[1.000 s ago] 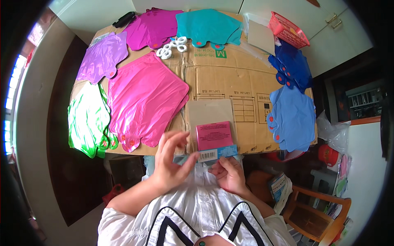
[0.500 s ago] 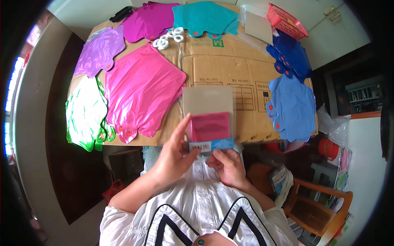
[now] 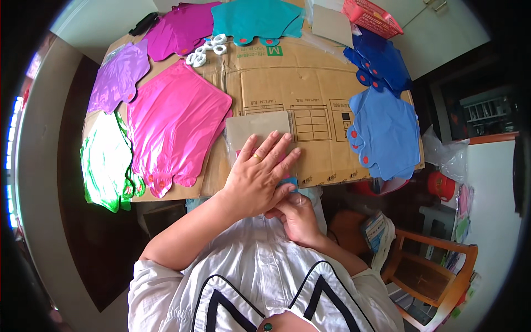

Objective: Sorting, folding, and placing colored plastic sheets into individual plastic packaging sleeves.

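A flat clear packet (image 3: 258,123) with a grey-beige card inside lies at the table's near edge, in front of me. My left hand (image 3: 254,180) rests flat over its middle, fingers spread, a ring on one finger. Under that palm only slivers of a folded pink sheet and a blue label strip show. My right hand (image 3: 301,218) is closed on the packet's lower end, thumb on top; its fingertips are partly hidden by my left hand. Left of the packet lies a large shiny pink foil piece (image 3: 177,119) with rounded tabs.
Brown cardboard (image 3: 265,83) covers the table. Around its rim lie green (image 3: 105,160), lilac (image 3: 119,77), magenta (image 3: 180,27), teal (image 3: 257,19), dark blue (image 3: 381,58) and light blue (image 3: 387,133) foil pieces. White rings (image 3: 196,57) and a red basket (image 3: 373,16) sit farther back. A wooden chair (image 3: 431,271) stands right.
My left hand has moved from the packet's left edge to lie flat across it, covering the pink sheet. My right hand still grips the lower end. The whole view has shifted slightly.
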Available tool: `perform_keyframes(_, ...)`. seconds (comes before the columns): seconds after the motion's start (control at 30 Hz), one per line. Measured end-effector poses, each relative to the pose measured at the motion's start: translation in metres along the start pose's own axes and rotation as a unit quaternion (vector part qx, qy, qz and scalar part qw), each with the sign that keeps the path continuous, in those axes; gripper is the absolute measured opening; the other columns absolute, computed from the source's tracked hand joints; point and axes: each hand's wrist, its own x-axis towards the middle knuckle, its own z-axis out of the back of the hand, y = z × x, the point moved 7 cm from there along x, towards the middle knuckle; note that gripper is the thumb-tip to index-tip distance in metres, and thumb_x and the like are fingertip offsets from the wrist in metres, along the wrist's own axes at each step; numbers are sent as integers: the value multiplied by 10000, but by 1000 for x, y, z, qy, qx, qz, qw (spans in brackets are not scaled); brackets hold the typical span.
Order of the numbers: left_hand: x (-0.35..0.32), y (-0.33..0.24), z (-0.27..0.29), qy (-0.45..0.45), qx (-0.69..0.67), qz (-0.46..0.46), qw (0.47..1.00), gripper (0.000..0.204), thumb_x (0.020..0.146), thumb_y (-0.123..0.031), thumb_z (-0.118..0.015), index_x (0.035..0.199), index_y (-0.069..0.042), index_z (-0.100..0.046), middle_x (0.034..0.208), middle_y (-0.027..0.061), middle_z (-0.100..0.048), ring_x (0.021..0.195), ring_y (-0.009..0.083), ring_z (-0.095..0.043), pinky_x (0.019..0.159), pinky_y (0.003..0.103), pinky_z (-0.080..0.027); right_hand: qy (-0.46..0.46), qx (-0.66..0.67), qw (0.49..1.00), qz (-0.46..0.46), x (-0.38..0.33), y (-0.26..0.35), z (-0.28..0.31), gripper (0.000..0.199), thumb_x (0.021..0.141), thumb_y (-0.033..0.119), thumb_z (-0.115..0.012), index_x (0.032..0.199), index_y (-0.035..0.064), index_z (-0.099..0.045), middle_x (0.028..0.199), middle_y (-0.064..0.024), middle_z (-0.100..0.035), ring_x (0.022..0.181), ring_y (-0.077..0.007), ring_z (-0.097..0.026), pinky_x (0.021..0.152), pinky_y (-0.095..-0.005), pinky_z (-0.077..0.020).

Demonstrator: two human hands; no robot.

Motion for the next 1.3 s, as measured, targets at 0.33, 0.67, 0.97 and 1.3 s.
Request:
perform_keyframes(0.33, 5, 14, 46, -76, -193, -63, 976, 694, 819, -391, -679, 1364, -28, -450, 1441, 229, -403, 1380, 404, -340, 1126, 576, -243, 16, -1, 999, -28, -1, 17, -7, 170, 960, 73, -534, 1042, -14, -655, 931, -146, -704, 722, -221, -697, 685, -310, -582)
perform_keyframes(0.67, -21, 7, 43, -153, -80, -187, 967, 360, 733, -246, -799, 946, -18, -618, 1007, 120, -587, 1035, 308, -607, 967, 473, -469, 204, -505, 838, 19, 26, 185, -8, 90, 888, 111, -678, 899, 23, -691, 801, -49, -692, 653, -108, -645, 620, -277, -535)
perform_keyframes(0.97, -21, 2, 42, -187, -70, -175, 964, 252, 724, -150, -773, 860, 11, -636, 987, 154, -629, 1018, 319, -646, 943, 454, -512, -45, -785, 466, 405, 233, 301, -31, 79, 770, 127, -672, 804, 58, -654, 835, -125, -612, 827, -328, -630, 760, -408, -509)
perform_keyframes(1.3, -30, -7, 29, -190, -40, -203, 960, 213, 708, -125, -665, 878, -4, -623, 1025, 163, -625, 1080, 355, -621, 997, 543, -459, 47, -683, 628, 369, 60, 254, -39, 109, 781, 72, -659, 842, 53, -570, 700, -125, -631, 655, -284, -660, 590, -354, -514)
